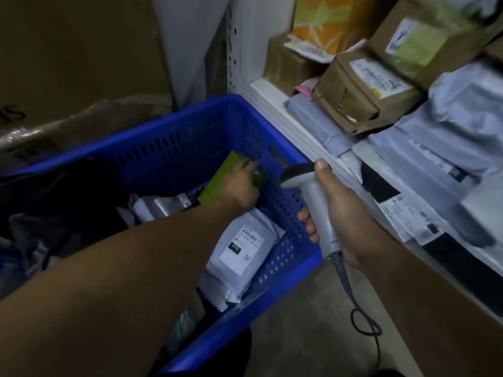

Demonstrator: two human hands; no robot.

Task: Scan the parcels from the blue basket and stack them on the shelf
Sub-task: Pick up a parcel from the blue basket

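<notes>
The fingers (250, 165) of the left hand (242, 187) are curled over the far end of a slim green box (224, 176), gripping it. The box stands tilted inside the blue basket (163, 126), near its far right corner and close to the perforated wall. The left forearm reaches down into the basket from the near left.

The right hand (344, 210) is wrapped round the handle of a grey barcode scanner (313, 197), thumb up by the scanner's head and the other fingertips showing on the handle's left side. The scanner is held just beside the basket's right rim, head pointing toward the green box. Its dark cable (363, 318) hangs from the handle base and loops above the floor.

Below the left wrist, a white mailer bag (242, 247) with a printed label lies against the basket's right wall, with other bagged parcels, dark and pale, beside it.

To the right, the white shelf (268, 95) carries brown paper-wrapped parcels (362, 95) and grey mailer bags (451, 129), piled against one another.
</notes>
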